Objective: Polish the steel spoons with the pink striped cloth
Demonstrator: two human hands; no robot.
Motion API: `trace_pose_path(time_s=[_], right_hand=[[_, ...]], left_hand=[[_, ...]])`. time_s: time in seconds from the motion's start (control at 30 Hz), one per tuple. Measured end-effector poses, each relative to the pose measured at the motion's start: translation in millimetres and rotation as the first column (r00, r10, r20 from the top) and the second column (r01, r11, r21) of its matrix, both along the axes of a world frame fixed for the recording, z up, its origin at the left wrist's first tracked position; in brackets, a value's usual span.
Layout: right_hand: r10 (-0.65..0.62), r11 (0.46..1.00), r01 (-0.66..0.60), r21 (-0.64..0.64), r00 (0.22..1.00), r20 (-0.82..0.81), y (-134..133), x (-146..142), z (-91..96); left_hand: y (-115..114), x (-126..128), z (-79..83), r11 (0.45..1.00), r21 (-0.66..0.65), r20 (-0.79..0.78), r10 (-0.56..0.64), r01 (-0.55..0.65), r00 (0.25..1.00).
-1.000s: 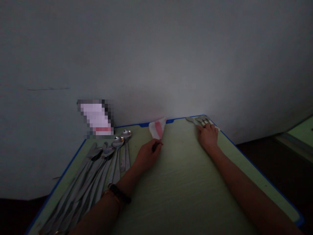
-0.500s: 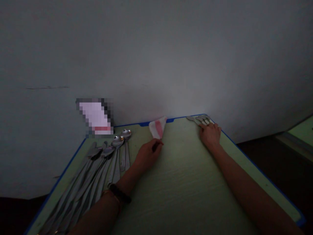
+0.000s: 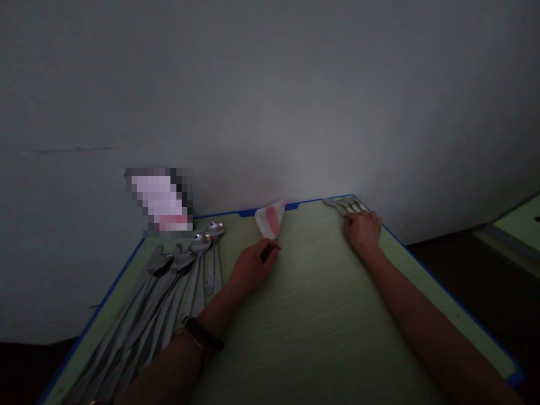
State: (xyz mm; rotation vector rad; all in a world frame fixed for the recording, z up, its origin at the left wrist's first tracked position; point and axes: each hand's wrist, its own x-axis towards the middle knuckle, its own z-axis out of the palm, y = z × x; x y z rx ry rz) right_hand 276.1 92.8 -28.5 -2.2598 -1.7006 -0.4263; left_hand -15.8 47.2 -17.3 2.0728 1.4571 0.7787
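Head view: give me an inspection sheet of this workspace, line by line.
Surface: green table with blue edge, dimly lit.
Job's things: cloth, white with red, raised at the far edge; forks at the far right corner.
Clutter: cutlery, spoons among it, fanned along the left side.
Grips: left hand pinches the cloth; right hand lies on the forks, hold unclear.
Cables: nothing seen.
Surroundings: grey wall; second table at right.

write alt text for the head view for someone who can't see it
A person's left hand pinches the lower tip of a white-and-pink napkin on a dim green table, while the right hand rests on a small bunch of cutlery at the far right corner. Long spoons lie at the left.
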Motion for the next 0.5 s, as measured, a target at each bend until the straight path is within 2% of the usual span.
trace_pose_path(time_s=[0.17, 0.23, 0.33, 0.37, 0.43, 0.5], right_hand=[[0.032, 0.998, -0.03, 0.056, 0.999, -0.028, 0, -3, 2.4], [0.098, 0.991, -0.094, 0.1, 0.995, -0.032, -2, -11, 4.2], [0.278, 0.954, -0.269, 0.134, 0.959, -0.057, -11, -36, 5.6], [0.369, 0.925, -0.358, 0.128, 0.926, -0.073, -15, -47, 5.6], [0.552, 0.833, -0.544, 0.099, 0.827, -0.106, -23, -73, 5.1], [0.706, 0.707, -0.703, 0.07, 0.698, -0.119, -28, -102, 4.5]], left_hand=[[0, 1, -3.2, 1.0, -0.001, -0.007, -0.004, 0.004, 1.0], [-1, 1, -3.2, 1.0, 0.005, -0.012, -0.003, 0.003, 1.0], [0, -4, 4.3, 0.999, 0.039, -0.044, -0.029, 0.031, 0.999], [1, -8, 9.5, 0.997, 0.066, -0.069, -0.039, 0.043, 0.997], [4, -20, 23.4, 0.989, 0.139, -0.131, -0.021, 0.039, 0.991], [9, -37, 39.0, 0.977, 0.21, -0.184, 0.073, -0.033, 0.98]])
